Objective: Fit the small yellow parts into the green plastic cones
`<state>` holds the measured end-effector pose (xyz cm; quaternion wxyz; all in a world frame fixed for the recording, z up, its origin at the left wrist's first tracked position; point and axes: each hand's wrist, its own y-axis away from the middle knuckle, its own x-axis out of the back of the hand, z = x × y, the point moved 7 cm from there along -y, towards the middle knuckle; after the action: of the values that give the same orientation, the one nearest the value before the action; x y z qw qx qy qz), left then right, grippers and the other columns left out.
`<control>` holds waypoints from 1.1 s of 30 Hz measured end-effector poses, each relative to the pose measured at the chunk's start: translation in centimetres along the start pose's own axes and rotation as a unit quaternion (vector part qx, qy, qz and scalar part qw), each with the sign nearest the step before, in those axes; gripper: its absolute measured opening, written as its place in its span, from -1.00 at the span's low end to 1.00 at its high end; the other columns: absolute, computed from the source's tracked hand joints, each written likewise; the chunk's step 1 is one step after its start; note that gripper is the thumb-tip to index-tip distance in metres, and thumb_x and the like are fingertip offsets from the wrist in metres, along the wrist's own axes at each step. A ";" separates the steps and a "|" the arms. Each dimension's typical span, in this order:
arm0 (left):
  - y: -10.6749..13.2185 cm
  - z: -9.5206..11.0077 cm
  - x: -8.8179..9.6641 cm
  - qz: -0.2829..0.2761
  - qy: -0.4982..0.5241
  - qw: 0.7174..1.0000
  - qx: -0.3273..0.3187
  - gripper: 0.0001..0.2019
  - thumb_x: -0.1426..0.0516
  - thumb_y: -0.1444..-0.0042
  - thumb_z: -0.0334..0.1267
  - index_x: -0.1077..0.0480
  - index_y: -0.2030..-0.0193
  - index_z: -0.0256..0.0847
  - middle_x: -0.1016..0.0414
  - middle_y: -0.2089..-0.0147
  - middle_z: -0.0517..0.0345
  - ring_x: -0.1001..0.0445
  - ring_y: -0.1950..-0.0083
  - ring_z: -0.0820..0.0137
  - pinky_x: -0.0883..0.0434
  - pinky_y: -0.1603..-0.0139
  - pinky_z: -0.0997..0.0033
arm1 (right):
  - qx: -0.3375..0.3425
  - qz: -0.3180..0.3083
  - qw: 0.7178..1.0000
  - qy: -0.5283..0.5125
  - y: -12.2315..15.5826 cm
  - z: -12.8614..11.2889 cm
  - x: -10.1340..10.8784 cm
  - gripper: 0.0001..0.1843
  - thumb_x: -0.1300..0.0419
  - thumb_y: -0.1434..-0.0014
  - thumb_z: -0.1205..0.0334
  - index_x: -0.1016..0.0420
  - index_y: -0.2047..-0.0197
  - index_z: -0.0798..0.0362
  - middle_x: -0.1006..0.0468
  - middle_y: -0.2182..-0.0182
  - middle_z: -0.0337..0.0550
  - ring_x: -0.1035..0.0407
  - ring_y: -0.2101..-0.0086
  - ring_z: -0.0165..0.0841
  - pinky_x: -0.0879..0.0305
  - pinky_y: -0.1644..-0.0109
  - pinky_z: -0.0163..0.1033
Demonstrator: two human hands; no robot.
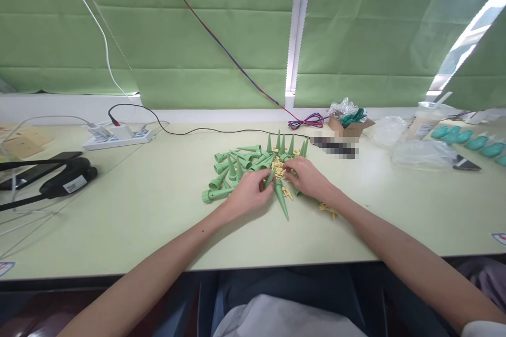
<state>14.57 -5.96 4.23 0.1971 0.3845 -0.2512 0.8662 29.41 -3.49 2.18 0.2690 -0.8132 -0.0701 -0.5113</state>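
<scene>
My left hand (253, 188) is closed around a green plastic cone-shaped spike (270, 178), its point tilted up. My right hand (306, 176) has its fingers curled down at a heap of small yellow plastic pieces (278, 169); whatever is between the fingertips is hidden. Just below both hands, another green spike (281, 200) lies pointing toward me. Many more green spikes (221, 193) lie in a pile on the left, and several stand point-up (291, 146) behind the yellow heap. A few yellow pieces (328, 209) lie under my right forearm.
On the pale table (138, 226) a white power strip (118, 138) and a black strapped device (69, 178) sit at left. Behind right stand a small cardboard box (350, 129), a drink cup (422, 121), a plastic bag (425, 154) and teal rounded objects (476, 142). A black cable (205, 129) runs along the back.
</scene>
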 end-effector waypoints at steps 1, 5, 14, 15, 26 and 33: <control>0.0 0.1 0.1 0.002 -0.003 1.000 -0.003 -0.82 -0.04 -0.23 -0.25 -0.38 0.36 -0.20 -0.21 0.58 0.30 -0.15 0.55 0.47 -0.12 0.45 0.41 | 0.000 0.001 1.000 -0.002 0.0 0.0 0.1 -0.87 -0.14 -0.25 0.42 -0.52 0.24 0.10 -0.56 0.33 -0.02 -0.37 0.17 -0.14 -0.25 0.07 -0.12; -0.1 0.1 0.5 0.020 -0.006 1.000 0.003 -0.82 -0.04 -0.21 -0.25 -0.42 0.34 -0.22 -0.33 0.50 0.24 -0.23 0.51 0.45 -0.16 0.45 0.40 | 0.005 -0.007 1.000 -0.009 0.2 -0.8 0.5 -0.83 -0.11 -0.23 0.44 -0.52 0.29 0.09 -0.55 0.37 -0.06 -0.35 0.24 -0.19 -0.23 0.15 -0.16; -0.1 -0.4 0.4 0.023 0.027 0.999 0.018 -0.83 -0.06 -0.20 -0.25 -0.47 0.26 -0.22 -0.47 0.42 0.19 -0.31 0.51 0.43 -0.23 0.46 0.41 | -0.001 -0.066 0.998 -0.011 0.5 -2.0 1.4 -0.85 -0.16 -0.20 0.42 -0.55 0.24 0.09 -0.60 0.34 -0.07 -0.40 0.26 -0.21 -0.24 0.14 -0.15; -0.1 -0.5 0.3 0.021 0.033 0.999 0.021 -0.82 -0.06 -0.20 -0.25 -0.47 0.23 -0.22 -0.45 0.45 0.20 -0.30 0.52 0.43 -0.22 0.46 0.42 | -0.001 -0.072 0.997 -0.013 0.6 -2.1 1.5 -0.87 -0.17 -0.22 0.39 -0.55 0.22 0.09 -0.60 0.33 -0.07 -0.41 0.25 -0.20 -0.24 0.13 -0.14; -0.1 -0.7 0.5 0.042 0.017 0.999 0.019 -0.82 -0.06 -0.23 -0.21 -0.44 0.28 -0.20 -0.45 0.44 0.21 -0.31 0.50 0.43 -0.25 0.42 0.40 | 0.013 -0.136 0.990 -0.019 1.1 -3.0 1.5 -0.87 -0.26 -0.19 0.35 -0.54 0.16 0.07 -0.61 0.32 -0.07 -0.44 0.20 -0.16 -0.25 0.12 -0.13; -0.1 -0.8 0.6 0.053 0.005 0.998 0.019 -0.75 -0.06 -0.27 -0.14 -0.47 0.30 -0.21 -0.47 0.44 0.20 -0.33 0.46 0.41 -0.25 0.39 0.39 | 0.006 -0.163 0.986 -0.032 1.2 -2.7 1.3 -0.81 -0.33 -0.17 0.25 -0.55 0.12 0.06 -0.61 0.31 -0.10 -0.46 0.26 -0.21 -0.26 0.20 -0.18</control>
<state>13.76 -5.35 4.28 0.1451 0.3698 -0.2531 0.8821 28.36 -6.09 3.71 0.1845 -0.8051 -0.2136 -0.5217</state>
